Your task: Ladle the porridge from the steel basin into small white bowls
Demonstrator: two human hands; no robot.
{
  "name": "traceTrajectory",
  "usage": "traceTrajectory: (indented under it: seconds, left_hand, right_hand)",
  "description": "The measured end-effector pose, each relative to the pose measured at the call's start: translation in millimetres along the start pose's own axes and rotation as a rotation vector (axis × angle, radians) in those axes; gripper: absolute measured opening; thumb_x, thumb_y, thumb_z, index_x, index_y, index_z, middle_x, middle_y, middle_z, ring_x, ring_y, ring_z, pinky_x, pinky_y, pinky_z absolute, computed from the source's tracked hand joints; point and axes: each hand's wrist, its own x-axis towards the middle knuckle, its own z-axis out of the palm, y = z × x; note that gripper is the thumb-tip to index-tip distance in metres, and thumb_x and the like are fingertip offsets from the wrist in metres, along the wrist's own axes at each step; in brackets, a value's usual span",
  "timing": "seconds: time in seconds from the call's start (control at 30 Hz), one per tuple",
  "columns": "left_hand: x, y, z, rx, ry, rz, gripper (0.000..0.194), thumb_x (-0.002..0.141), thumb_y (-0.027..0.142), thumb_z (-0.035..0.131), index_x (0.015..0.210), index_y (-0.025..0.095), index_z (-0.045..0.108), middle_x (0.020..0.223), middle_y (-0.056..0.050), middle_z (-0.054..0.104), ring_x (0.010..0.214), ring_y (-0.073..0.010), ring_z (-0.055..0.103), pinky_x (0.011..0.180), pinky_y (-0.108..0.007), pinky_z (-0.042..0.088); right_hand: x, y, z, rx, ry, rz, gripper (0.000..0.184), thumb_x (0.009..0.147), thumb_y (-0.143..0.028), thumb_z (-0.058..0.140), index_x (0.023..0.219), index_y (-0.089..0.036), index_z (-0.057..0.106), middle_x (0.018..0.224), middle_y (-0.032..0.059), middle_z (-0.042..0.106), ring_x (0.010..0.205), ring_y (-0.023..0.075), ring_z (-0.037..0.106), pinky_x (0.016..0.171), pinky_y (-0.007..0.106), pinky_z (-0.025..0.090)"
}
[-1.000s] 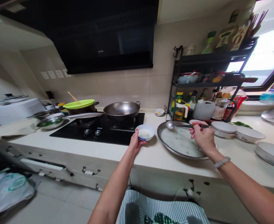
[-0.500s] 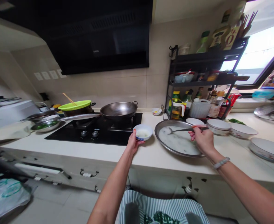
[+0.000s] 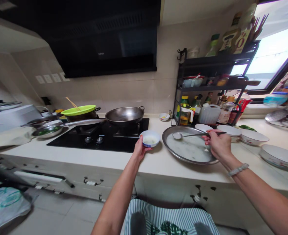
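My left hand (image 3: 141,147) grips the side of a small white bowl (image 3: 150,139) with a blue pattern near its base, just right of the stove. Some pale, cloudy stuff lies in the bowl. In my right hand (image 3: 217,143) is the dark handle of a metal spoon (image 3: 177,135). The spoon's head is at the surface of a milky white liquid (image 3: 188,148), toward the left side. A wide, shallow steel basin (image 3: 166,147) holds this liquid, with darker bits showing in it.
A steel wok (image 3: 124,115) sits on the black stove (image 3: 72,138). Behind the basin stands a black rack (image 3: 178,98) with bottles. Several white bowls (image 3: 254,136) line the counter at right. Far left are a green strainer (image 3: 79,110) and a pan of greens (image 3: 47,131).
The spoon's head dipped into the liquid at the basin's left and now shows at the surface again. My right hand has shifted slightly right. My left hand keeps hold of the bowl.
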Motion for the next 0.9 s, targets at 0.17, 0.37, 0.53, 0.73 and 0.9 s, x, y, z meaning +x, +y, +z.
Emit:
traceTrajectory:
  seconds: [0.17, 0.37, 0.53, 0.73, 0.9]
  left_hand:
    - [-0.7, 0.9, 0.7, 0.006, 0.004, -0.004, 0.048, 0.090, 0.050, 0.052, 0.113, 0.008, 0.055, 0.087, -0.013, 0.067, 0.055, -0.0161, 0.065, 0.048, -0.029, 0.058]
    - [-0.3, 0.6, 0.7, -0.003, 0.008, 0.000, 0.047, 0.090, 0.049, 0.051, 0.112, 0.008, 0.055, 0.086, -0.012, 0.066, 0.055, -0.0166, 0.064, 0.048, -0.030, 0.058]
    - [-0.6, 1.2, 1.2, -0.005, 0.017, -0.015, 0.052, 0.088, 0.053, 0.054, 0.114, 0.008, 0.055, 0.086, -0.013, 0.066, 0.056, -0.0160, 0.064, 0.048, -0.029, 0.057]
    - [0.4, 0.9, 1.2, -0.010, 0.011, -0.016, 0.052, 0.087, 0.053, 0.054, 0.114, 0.008, 0.056, 0.087, -0.014, 0.067, 0.057, -0.0164, 0.065, 0.048, -0.029, 0.057]
    - [1.8, 0.0, 0.1, -0.006, -0.003, -0.009, 0.051, 0.088, 0.052, 0.053, 0.114, 0.008, 0.056, 0.089, -0.014, 0.067, 0.057, -0.0169, 0.065, 0.047, -0.029, 0.058]
  right_hand:
    - [-0.5, -1.4, 0.5, -0.001, 0.001, 0.024, 0.006, 0.068, -0.013, 0.056, 0.068, -0.019, 0.058, 0.047, 0.0011, 0.057, 0.039, 0.0117, 0.052, 0.027, 0.017, 0.038]
    - [1.1, 0.0, 0.1, -0.009, -0.006, 0.010, 0.005, 0.068, -0.016, 0.059, 0.067, -0.020, 0.057, 0.045, 0.0002, 0.057, 0.038, 0.0122, 0.053, 0.027, 0.018, 0.039]
    - [0.5, -0.7, 0.7, -0.005, -0.010, 0.024, 0.005, 0.066, -0.014, 0.057, 0.066, -0.019, 0.058, 0.044, -0.0003, 0.057, 0.036, 0.0112, 0.052, 0.027, 0.017, 0.038]
    - [1.4, -10.5, 9.2, 0.040, -0.011, 0.045, 0.007, 0.066, -0.011, 0.055, 0.066, -0.018, 0.058, 0.042, 0.0003, 0.056, 0.038, 0.0110, 0.052, 0.028, 0.016, 0.036]
    - [0.0, -22.8, 29.9, 0.064, -0.068, 0.035, 0.007, 0.067, -0.013, 0.058, 0.066, -0.020, 0.058, 0.046, 0.0012, 0.057, 0.039, 0.0123, 0.053, 0.028, 0.018, 0.038]
